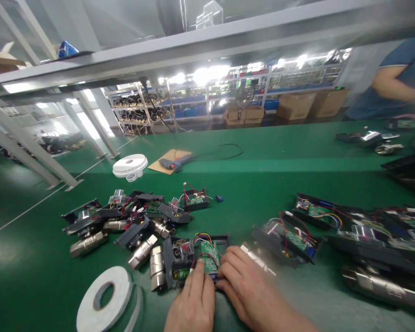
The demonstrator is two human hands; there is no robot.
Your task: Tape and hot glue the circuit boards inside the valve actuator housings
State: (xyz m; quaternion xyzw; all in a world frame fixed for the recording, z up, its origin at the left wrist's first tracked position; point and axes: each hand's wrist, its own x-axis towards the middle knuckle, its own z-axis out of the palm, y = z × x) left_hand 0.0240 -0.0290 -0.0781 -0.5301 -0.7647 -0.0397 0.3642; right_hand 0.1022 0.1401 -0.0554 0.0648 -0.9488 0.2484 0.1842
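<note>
In front of me a dark grey valve actuator housing lies open, with a green circuit board, coloured wires and a clear plastic part inside. A metal valve body lies at its left side. My left hand reaches in from below, its fingers stretched out and the fingertips on the board's lower left. At the housing's right edge, my right hand has its fingers curled against the rim and gripping it. Both thumbs are mostly hidden. A blurred pale strip shows just beyond the right hand.
More actuator units with metal valves are heaped at left, others at right. A white tape roll lies lower left. Farther back are white reels and a glue gun on cardboard. A person stands across the table.
</note>
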